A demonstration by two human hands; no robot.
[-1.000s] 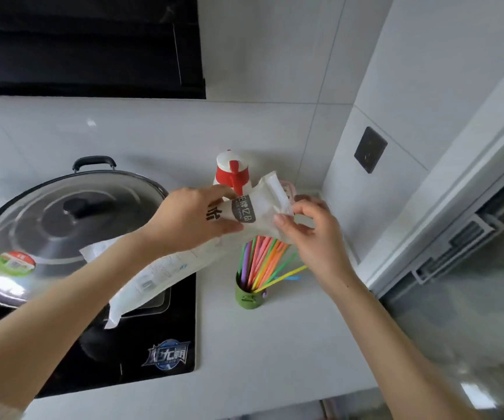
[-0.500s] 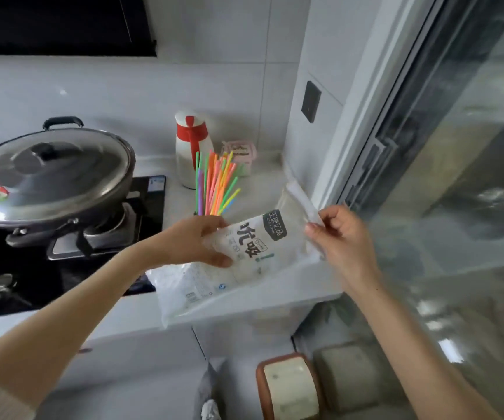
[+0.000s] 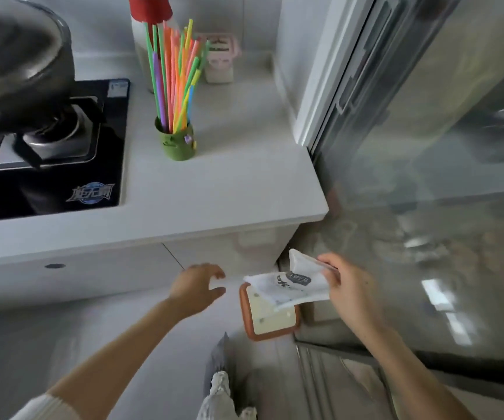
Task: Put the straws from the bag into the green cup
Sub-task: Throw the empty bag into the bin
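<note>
The green cup (image 3: pixel 178 144) stands on the white counter (image 3: pixel 229 189), holding several coloured straws (image 3: pixel 175 77) that lean and fan out upward. My right hand (image 3: pixel 350 287) is below the counter's edge, shut on the crumpled white straw bag (image 3: pixel 293 284), which hangs over a bin with a brown rim (image 3: pixel 246 316) on the floor. My left hand (image 3: pixel 197 287) is beside the bag, apart from it, with fingers spread and nothing in it.
A black hob (image 3: pixel 62 165) with a large lidded pan (image 3: pixel 17 65) fills the counter's left. A red-and-white jug (image 3: pixel 149 13) and a small pink box (image 3: pixel 221 57) stand behind the cup. A glass sliding door (image 3: pixel 426 116) closes the right side.
Both hands dropped from counter height to below its edge. My left hand let go of the bag; only the right hand holds it now, over the floor bin. The view tilted downward.
</note>
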